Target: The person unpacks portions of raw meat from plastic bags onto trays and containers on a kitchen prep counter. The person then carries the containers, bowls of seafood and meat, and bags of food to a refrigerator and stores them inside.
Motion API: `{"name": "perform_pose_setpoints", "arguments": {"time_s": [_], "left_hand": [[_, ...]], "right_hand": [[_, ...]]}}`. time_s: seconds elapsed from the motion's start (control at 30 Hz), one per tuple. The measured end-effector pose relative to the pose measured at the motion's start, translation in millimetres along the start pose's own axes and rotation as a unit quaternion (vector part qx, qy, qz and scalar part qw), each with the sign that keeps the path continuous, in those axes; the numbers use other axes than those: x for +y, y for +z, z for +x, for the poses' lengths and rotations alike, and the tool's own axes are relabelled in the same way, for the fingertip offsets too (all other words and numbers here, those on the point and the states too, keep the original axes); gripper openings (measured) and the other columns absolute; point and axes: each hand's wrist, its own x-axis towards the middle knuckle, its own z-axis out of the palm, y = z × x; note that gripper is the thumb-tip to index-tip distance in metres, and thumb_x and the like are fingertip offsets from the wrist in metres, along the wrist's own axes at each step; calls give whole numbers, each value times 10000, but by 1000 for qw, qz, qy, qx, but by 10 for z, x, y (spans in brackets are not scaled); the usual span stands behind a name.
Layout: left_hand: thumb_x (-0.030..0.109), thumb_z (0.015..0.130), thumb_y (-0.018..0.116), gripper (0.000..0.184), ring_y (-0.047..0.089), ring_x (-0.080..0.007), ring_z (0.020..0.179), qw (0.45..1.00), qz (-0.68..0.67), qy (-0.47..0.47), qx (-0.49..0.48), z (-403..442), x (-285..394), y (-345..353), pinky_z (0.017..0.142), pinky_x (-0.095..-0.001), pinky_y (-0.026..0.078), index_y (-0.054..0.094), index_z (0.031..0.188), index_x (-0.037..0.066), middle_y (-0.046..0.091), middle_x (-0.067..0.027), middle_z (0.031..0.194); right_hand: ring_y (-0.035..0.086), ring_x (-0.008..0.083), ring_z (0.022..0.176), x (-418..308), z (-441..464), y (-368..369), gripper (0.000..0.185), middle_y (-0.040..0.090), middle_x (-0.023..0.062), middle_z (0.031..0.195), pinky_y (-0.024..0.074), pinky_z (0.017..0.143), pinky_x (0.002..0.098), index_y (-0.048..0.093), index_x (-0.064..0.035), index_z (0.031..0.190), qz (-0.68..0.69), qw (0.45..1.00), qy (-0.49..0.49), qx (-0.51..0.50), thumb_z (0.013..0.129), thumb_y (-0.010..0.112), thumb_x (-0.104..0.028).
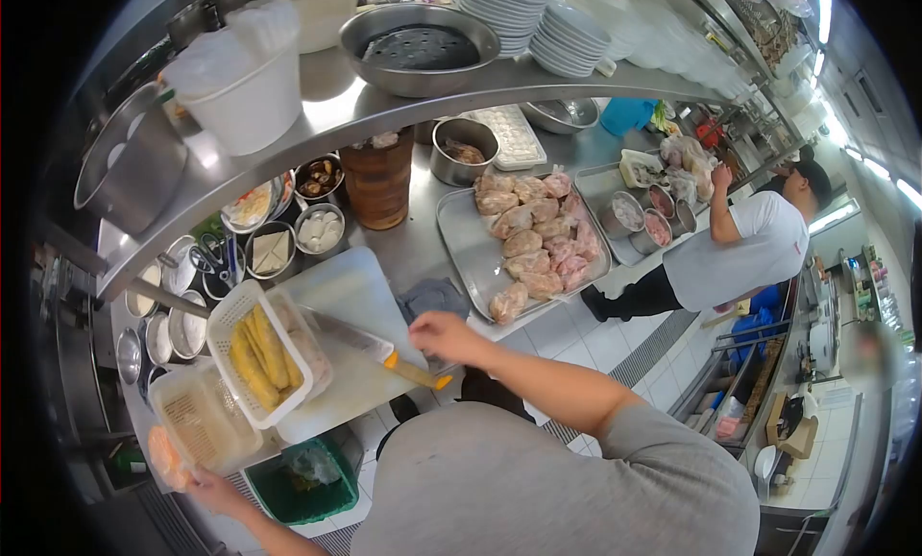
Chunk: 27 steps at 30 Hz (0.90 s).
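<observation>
My left hand [213, 489] is at the lower left with its fingers closed on the edge of an orange bundle [168, 457], partly out of clear sight. Beside it stands a pale plastic basket [182, 412]. My right hand [449, 338] is over the board's right edge, fingers curled in; what they hold, if anything, is hidden. Just below it lies a cleaver [360, 343] with a yellow handle [416, 372], on a white cutting board [351, 287]. A white basket [226, 340] of long yellow pieces [261, 359] rests on the board, over a bag of pale food.
A grey cloth [432, 299] lies beyond the board. Raw poultry pieces [523, 241] fill a metal tray [464, 252]. Steel bowls [320, 229] of ingredients line the back. A shelf [331, 114] crosses overhead. A green bin [303, 503] stands below; a co-worker [740, 249] is at right.
</observation>
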Motion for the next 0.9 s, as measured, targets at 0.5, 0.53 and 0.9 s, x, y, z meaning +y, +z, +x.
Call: {"name": "perform_pose_setpoints", "arguments": {"time_s": [0.5,0.53,0.9], "left_hand": [[258,1009,625,345,681,-250,941,964,-109,103,221,-1699,1768,-1597,830,-350,542,664,1143,-57,714,-166,1068],[241,1017,618,332,650,-205,885,940,-157,244,177,-1756,1794,-1536,806,-337,540,664,1110,-74,706,-155,1017],[239,942,692,251,545,-85,651,858,-366,-59,-355,-3953,3396,1110,589,-264,512,685,901,-9,611,-10,747]], "right_hand": [[210,439,1482,71,570,-3960,1106,240,241,1593,250,1191,528,343,-173,1523,-733,670,-105,49,585,911,-318],[192,448,1487,25,673,-4013,1152,242,253,1589,236,1193,542,342,-164,1525,-739,665,-109,-2,546,925,-334],[421,438,1330,-71,851,-4071,1147,446,250,1419,389,1081,525,365,-114,1501,-755,615,-186,-134,509,905,-319]]}}
